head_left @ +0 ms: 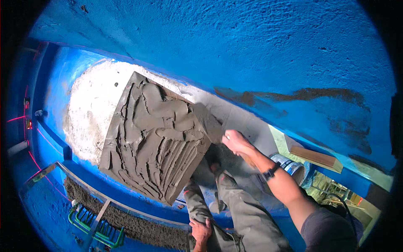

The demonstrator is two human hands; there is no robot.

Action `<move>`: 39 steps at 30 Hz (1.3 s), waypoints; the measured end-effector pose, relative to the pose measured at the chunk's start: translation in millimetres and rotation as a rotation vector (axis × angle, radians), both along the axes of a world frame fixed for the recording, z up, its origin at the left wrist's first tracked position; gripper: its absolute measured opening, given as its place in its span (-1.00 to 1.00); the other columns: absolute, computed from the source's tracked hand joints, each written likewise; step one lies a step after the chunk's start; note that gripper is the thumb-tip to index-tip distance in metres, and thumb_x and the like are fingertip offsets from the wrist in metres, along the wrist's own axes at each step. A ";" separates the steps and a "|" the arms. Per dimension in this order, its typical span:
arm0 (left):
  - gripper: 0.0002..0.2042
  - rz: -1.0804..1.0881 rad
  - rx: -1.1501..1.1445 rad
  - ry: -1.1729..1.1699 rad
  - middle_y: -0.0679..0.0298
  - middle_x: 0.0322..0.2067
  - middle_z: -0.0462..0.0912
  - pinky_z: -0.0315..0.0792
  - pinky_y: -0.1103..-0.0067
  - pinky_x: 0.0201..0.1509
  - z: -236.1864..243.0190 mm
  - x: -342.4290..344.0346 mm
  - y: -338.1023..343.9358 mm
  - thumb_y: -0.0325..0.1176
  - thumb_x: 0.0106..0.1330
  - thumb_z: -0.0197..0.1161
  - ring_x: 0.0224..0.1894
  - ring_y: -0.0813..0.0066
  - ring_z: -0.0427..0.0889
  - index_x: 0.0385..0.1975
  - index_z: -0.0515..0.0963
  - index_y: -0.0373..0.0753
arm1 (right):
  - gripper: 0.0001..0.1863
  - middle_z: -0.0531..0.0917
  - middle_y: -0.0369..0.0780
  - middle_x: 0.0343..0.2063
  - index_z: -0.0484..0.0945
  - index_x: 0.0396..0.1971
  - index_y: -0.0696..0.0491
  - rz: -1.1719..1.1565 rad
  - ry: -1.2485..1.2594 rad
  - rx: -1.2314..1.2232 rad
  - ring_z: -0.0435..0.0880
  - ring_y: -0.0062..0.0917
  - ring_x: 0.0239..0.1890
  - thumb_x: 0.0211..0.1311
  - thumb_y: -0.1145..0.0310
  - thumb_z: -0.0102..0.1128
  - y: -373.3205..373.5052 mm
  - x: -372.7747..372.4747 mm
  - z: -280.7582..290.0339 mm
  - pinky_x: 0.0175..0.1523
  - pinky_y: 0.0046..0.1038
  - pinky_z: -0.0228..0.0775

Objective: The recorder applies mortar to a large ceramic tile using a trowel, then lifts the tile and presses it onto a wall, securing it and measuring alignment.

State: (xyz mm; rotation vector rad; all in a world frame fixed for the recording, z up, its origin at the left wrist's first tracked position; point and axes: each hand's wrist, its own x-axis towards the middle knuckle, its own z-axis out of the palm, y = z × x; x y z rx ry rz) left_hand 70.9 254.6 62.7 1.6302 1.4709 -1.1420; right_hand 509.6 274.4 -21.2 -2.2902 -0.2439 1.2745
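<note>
My right hand (237, 145) is closed on the wooden handle of a mortar-smeared trowel (209, 122), whose blade is at the right edge of a square slab (147, 138). Thick grey mortar covers the slab's upper face in swirls, with combed ridges toward its lower right. My left hand (200, 231) grips my grey trouser leg (197, 203), low in the picture.
A blue rough wall (252, 38) runs along the top, over a whitened floor (84, 117). At right are a bucket (296, 170) and timber (312, 157). At lower left are a metal-edged channel (82, 189) and green pipes (94, 233); red laser lines cross the left side.
</note>
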 end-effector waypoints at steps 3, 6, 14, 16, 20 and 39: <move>0.02 -0.009 0.013 -0.047 -0.24 0.11 0.36 0.54 0.15 0.02 -11.2 -15.7 -0.2 0.17 0.21 0.29 0.03 -0.19 0.58 0.36 -0.05 -0.56 | -0.68 0.52 -0.11 -0.78 0.47 -0.51 0.21 -0.040 -0.131 -0.138 0.52 -0.37 -0.83 0.33 0.26 0.04 -2.6 11.6 -49.1 -0.68 -0.28 0.43; 0.04 -0.017 0.006 -0.050 -0.30 0.15 0.34 0.54 0.18 0.05 -8.1 -17.8 5.6 0.20 0.23 0.25 0.05 -0.19 0.57 0.36 -0.06 -0.60 | -0.68 0.55 -0.09 -0.76 0.48 -0.53 0.25 -0.197 -0.100 -0.198 0.54 -0.36 -0.82 0.29 0.29 0.04 -4.3 15.1 -43.2 -0.70 -0.27 0.43; 0.06 -0.035 -0.017 -0.061 -0.34 0.17 0.30 0.50 0.16 0.10 -16.4 -26.3 11.9 0.23 0.25 0.21 0.09 -0.29 0.51 0.38 -0.13 -0.59 | -0.71 0.67 0.15 -0.38 0.53 -0.13 0.21 0.133 -0.457 -0.183 0.69 0.04 -0.20 0.19 0.40 0.11 93.2 -75.9 -37.9 -0.10 0.03 0.52; 0.05 -0.027 -0.046 -0.061 -0.36 0.16 0.30 0.50 0.17 0.11 -15.1 -28.9 16.6 0.22 0.25 0.22 0.10 -0.27 0.51 0.37 -0.11 -0.61 | -0.67 0.69 0.13 -0.37 0.51 -0.05 0.25 0.077 -0.338 -0.284 0.70 0.06 -0.23 0.17 0.47 0.09 66.0 -78.3 -48.1 -0.12 0.02 0.54; 0.04 -0.006 -0.043 -0.047 -0.38 0.16 0.30 0.49 0.17 0.14 -14.9 -34.3 27.1 0.22 0.26 0.21 0.11 -0.26 0.50 0.36 -0.09 -0.62 | -0.61 0.69 0.15 -0.32 0.48 -0.01 0.26 -0.004 -0.422 -0.510 0.70 0.07 -0.21 0.15 0.47 0.12 -1.6 -64.2 -49.9 -0.10 0.02 0.56; 0.05 0.102 -0.092 -0.104 -0.43 0.23 0.25 0.45 0.18 0.21 -13.1 -31.8 31.8 0.22 0.25 0.21 0.22 -0.27 0.43 0.37 -0.11 -0.61 | -0.66 0.69 0.01 -0.60 0.63 -0.69 0.22 0.431 -0.390 -0.241 0.74 -0.22 -0.47 0.16 0.31 0.13 162.0 33.2 -108.6 -0.33 -0.16 0.57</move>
